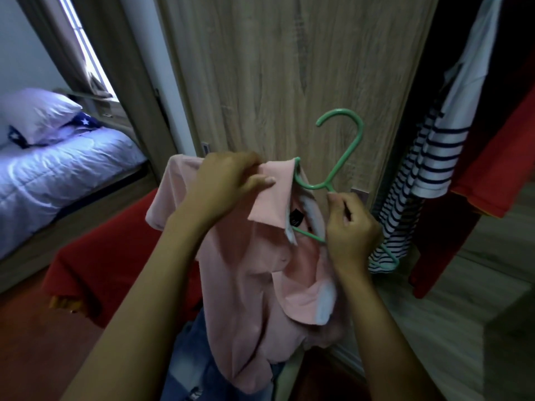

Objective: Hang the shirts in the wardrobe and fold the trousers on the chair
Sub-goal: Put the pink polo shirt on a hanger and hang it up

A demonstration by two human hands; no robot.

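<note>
Pink collar cloth is pinched in the fingers (260, 180) of my left hand (228, 180), thumb and forefinger clamped together on it. The fingers of my right hand (351, 227) are curled tight round a green hanger (344, 146), just below its hook, which points up. Part of the hanger runs inside the neck opening of the pink shirt (260, 273); one end pokes out past my right hand. The shirt dangles from both hands in front of a wooden door (275, 68), not yet hung in the wardrobe. Beneath it lie blue jeans (191, 351), next to a red cloth (115, 256). To the right, in the dark wardrobe space, hang a striped top (428, 169), a white top (474, 68) and a red garment (492, 169). Far left is a bed (58, 175) with a pale pillow (37, 111).
</note>
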